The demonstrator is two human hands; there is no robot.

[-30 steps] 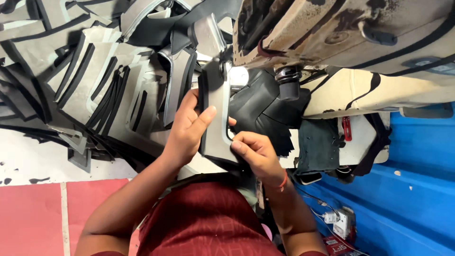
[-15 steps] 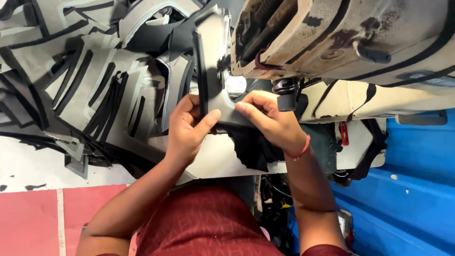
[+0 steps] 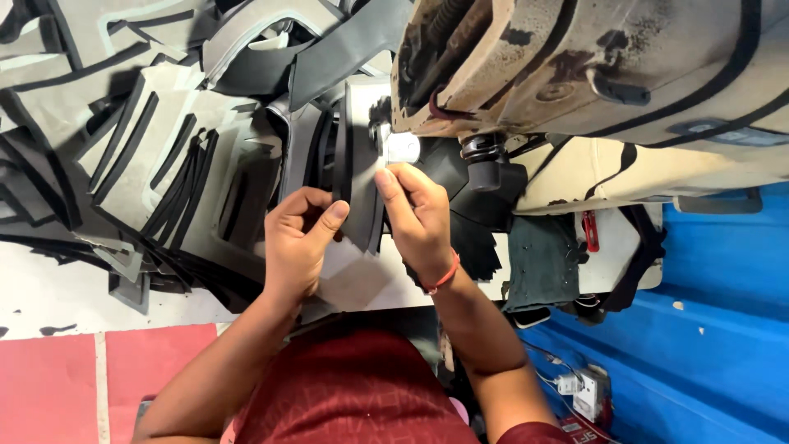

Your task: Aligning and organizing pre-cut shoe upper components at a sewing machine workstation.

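Black cut strip (image 3: pixel 355 177) stands on its edge between the person's two hands, at the middle of the white work table (image 3: pixel 49 288), right under the head of the sewing machine (image 3: pixel 575 57). It is long, thin and dark, like a piece of leather or foam. Its far end reaches up toward the small bright lamp (image 3: pixel 401 148) on the machine.

The left hand (image 3: pixel 297 240) pinches the strip from the left side. Its thumb presses on the near end of the strip and its fingers curl behind it. The right hand (image 3: pixel 419 218) pinches the same strip from the right side, with the thumb and first finger closed on its edge. A thin orange band (image 3: pixel 444 275) goes round the right wrist. So both hands are grasping the strip, and they are just beside each other.

A big heap of grey and black cut pieces (image 3: pixel 164 156) fills the left part of the table, up to its far edge. The machine is tan and dirty, with black marks. A black knob (image 3: pixel 483 156) hangs under it, near the right hand. The person wears a dark red shirt (image 3: pixel 353 386). A blue wall (image 3: pixel 723 329) is on the right side.
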